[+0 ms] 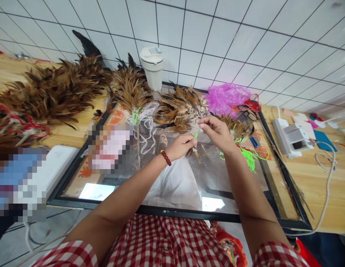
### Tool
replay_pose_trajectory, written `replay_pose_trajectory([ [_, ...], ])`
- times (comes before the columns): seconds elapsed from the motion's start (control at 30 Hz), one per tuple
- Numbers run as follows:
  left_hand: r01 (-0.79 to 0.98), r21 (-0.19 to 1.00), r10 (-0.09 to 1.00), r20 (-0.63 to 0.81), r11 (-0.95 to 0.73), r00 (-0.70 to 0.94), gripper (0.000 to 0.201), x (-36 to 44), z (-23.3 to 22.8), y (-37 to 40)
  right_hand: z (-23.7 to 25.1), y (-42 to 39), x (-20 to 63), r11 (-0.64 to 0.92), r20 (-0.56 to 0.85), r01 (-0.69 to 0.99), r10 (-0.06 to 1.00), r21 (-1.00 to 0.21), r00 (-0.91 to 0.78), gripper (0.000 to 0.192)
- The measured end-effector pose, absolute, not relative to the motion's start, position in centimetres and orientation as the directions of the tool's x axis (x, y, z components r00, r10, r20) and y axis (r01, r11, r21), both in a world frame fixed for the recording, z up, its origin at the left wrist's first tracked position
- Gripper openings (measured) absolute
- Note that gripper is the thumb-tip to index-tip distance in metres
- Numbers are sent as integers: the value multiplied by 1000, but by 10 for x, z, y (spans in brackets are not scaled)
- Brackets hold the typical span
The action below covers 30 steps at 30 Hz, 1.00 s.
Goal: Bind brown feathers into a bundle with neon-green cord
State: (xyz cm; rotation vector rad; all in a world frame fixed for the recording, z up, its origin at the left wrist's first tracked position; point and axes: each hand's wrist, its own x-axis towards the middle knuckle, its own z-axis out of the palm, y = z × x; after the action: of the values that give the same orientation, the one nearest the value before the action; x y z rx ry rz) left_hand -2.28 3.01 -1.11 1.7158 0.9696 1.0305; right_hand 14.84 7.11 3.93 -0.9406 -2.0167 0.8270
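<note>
My left hand [181,147], with a dark red bead bracelet at the wrist, is closed on a small bunch of feathers [199,157] whose tips show below the fingers. A short piece of bright green string [196,135] sticks up from its thumb. Just above and to the right, my right hand [217,132] pinches thumb and forefinger together near the string's end. What lies in that pinch is too small to make out. Behind both hands lies a pile of brown feathers [178,109]. Loose green string [247,158] rests right of my right forearm.
A black-framed glass panel [105,202] covers the work area. Behind stand a white lidded cup [154,68] and a feather duster [132,87]. Pink plastic [225,97] lies at the back. More brown feather bundles [58,87] fill the left; a power strip [286,139] and cable are right.
</note>
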Motion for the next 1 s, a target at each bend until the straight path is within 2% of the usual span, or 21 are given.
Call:
replay_pose_trajectory([
  [0.07,158,936,913,254,-316,319,38,-24,-10,30,35,73,151,412,240,320,855,-853,-460,27],
  [0.17,128,947,922,247,-295,299,41,-24,-10,29,31,73,148,283,104,268,840,-921,-532,31],
  [0.3,53,976,953,192,-210,235,38,-23,-13,31,32,70,141,271,123,187,816,-944,-564,29],
  [0.43,-147,987,981,89,-64,174,34,-23,-15,34,37,68,141,292,149,162,802,-943,-579,27],
  [0.6,-329,944,993,42,-4,107,36,-22,-10,35,38,68,144,395,222,194,787,-898,-576,24],
  [0.73,-404,914,997,-2,34,80,29,-23,-6,34,38,67,146,346,162,269,832,-899,-530,28],
  [0.87,-390,921,998,16,10,65,24,-23,-9,36,36,65,146,290,90,323,852,-901,-515,22],
  [1.0,-171,960,975,219,-221,-33,17,-23,-12,37,35,63,142,256,65,361,883,-897,-465,17],
])
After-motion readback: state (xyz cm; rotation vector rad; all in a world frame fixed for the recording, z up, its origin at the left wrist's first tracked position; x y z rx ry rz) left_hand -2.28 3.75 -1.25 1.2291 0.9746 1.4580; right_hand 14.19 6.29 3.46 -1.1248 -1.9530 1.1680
